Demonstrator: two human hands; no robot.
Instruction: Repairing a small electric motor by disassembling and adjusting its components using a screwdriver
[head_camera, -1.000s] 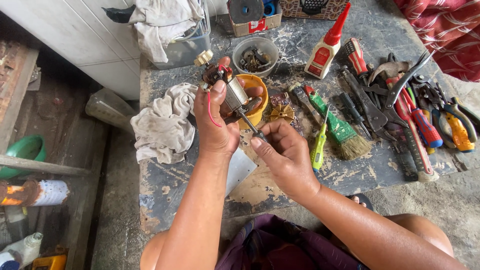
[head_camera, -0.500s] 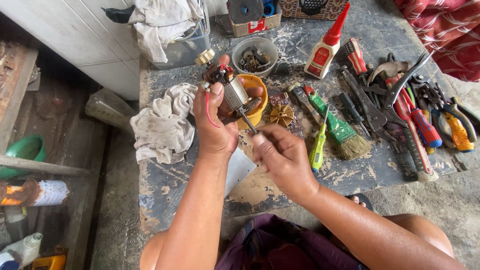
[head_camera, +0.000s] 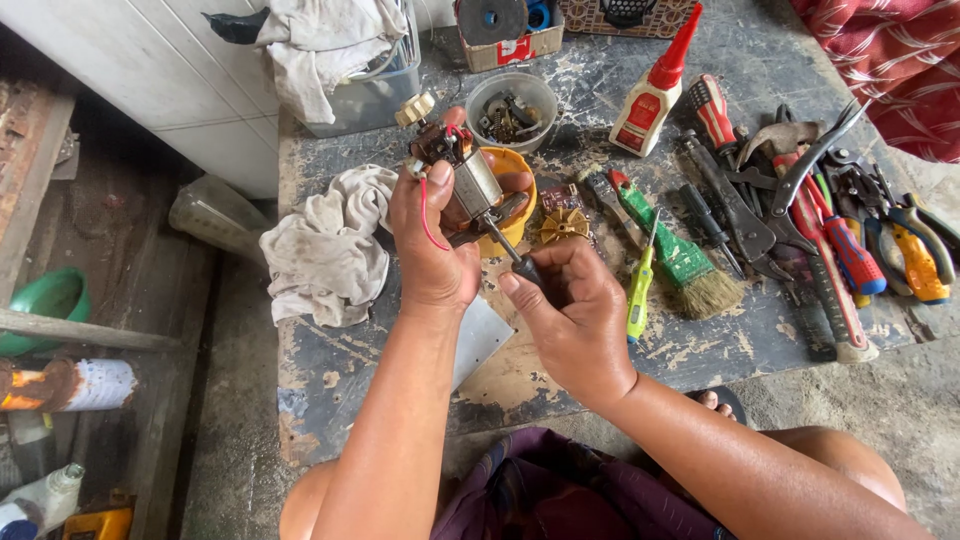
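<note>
L hand (head_camera: 432, 248) is clenched around a small silver electric motor w/ a brass gear on top and red wires (head_camera: 462, 170), holding it up over the worn grey workbench (head_camera: 330, 370), thumb pressed on its side. R hand (head_camera: 575, 320) grips a dark-handled screwdriver (head_camera: 510, 255), tip set against the motor's lower end. Just behind the motor sits an orange plastic cup (head_camera: 515, 195) (partly hidden by fingers); beyond that a clear round bowl of small metal parts (head_camera: 512, 108). Left of the L hand lies a crumpled white rag (head_camera: 325, 245). Right of the R hand: a yellow-green slim screwdriver (head_camera: 638, 290), a green-handled brush (head_camera: 685, 260), then a pile of pliers & red-handled tools (head_camera: 830, 220). A white glue bottle w/ red nozzle (head_camera: 655, 85) stands further back.
</note>
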